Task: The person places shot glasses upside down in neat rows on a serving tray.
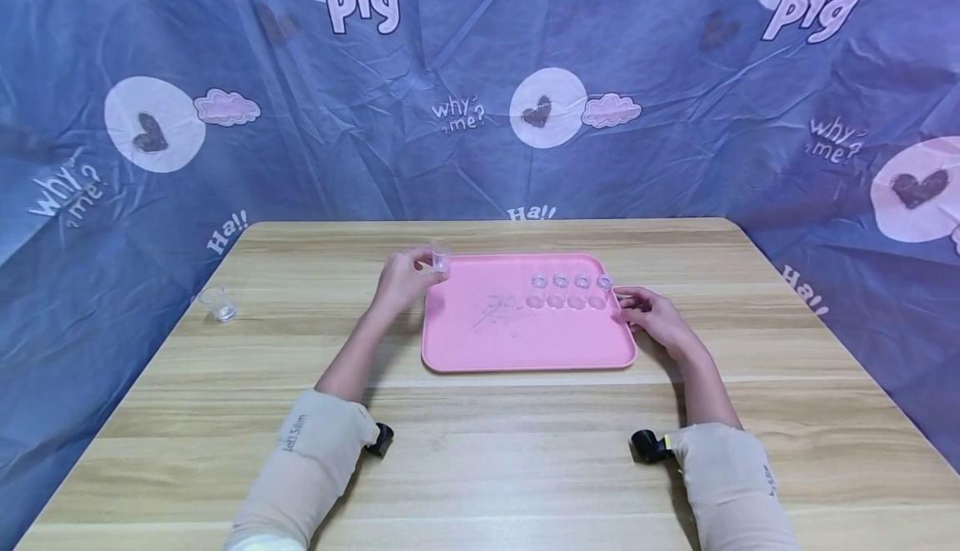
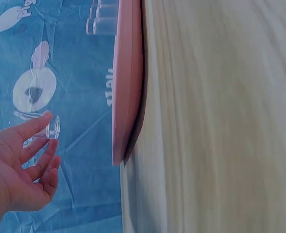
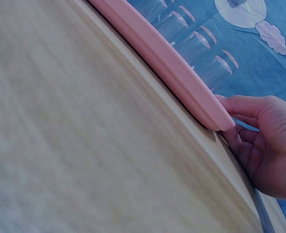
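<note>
My left hand [image 1: 402, 283] pinches a small clear cup [image 1: 441, 262] between thumb and fingertips. It holds the cup above the far left corner of a pink tray [image 1: 480, 347]. In the left wrist view the same cup [image 2: 54, 127] appears apart from the tray. At the tray's right edge, my right hand [image 1: 654, 318] grips the rim, with fingers above and below it in the right wrist view. Several small clear cups [image 3: 193, 46] stand in line on the tray's right part, near that hand.
Another clear cup [image 1: 222, 308] sits by the left edge of the wooden table [image 1: 510, 459]. Dark, thin marks [image 1: 497, 311] show on the tray's middle. A blue printed cloth [image 1: 465, 59] hangs behind the table and along both sides.
</note>
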`<action>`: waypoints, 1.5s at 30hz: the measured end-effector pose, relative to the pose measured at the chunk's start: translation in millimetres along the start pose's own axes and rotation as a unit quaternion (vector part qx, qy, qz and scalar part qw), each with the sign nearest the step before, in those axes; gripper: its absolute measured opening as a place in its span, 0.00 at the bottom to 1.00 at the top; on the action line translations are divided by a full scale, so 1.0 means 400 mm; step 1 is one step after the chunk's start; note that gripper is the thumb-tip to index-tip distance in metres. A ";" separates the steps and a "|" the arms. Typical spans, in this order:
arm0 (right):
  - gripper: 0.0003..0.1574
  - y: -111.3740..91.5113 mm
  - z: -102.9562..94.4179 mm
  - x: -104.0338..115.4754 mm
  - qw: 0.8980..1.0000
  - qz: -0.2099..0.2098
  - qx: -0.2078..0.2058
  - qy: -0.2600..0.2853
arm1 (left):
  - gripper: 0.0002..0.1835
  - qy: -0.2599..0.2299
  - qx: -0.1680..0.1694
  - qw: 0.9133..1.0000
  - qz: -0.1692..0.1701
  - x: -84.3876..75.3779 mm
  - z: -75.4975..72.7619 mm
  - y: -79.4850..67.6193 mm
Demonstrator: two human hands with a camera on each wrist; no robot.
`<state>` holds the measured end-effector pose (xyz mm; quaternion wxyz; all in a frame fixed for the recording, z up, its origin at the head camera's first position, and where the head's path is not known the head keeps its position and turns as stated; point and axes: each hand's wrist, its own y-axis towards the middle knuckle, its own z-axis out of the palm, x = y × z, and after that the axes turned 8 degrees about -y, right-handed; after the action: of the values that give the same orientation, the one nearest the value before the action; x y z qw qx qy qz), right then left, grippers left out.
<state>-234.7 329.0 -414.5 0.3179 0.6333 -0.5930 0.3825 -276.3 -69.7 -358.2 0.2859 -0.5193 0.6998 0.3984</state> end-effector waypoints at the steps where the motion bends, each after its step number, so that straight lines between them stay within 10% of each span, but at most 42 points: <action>1: 0.32 0.001 0.000 0.000 1.000 0.002 -0.002 -0.001 | 0.17 -0.003 0.003 1.000 -0.003 -0.004 0.006 0.000; 29: 0.32 0.006 -0.001 -0.003 1.000 0.015 -0.001 -0.009 | 0.15 -0.004 0.084 0.996 -0.033 -0.057 0.127 0.019; 45: 0.32 0.005 -0.005 0.000 1.000 0.020 0.006 -0.013 | 0.10 0.045 0.065 0.997 -0.025 -0.057 0.136 0.028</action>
<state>-236.7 330.6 -413.7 0.2990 0.6283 -0.6073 0.3835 -280.8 -10.0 -364.9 0.2970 -0.5347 0.7230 0.3211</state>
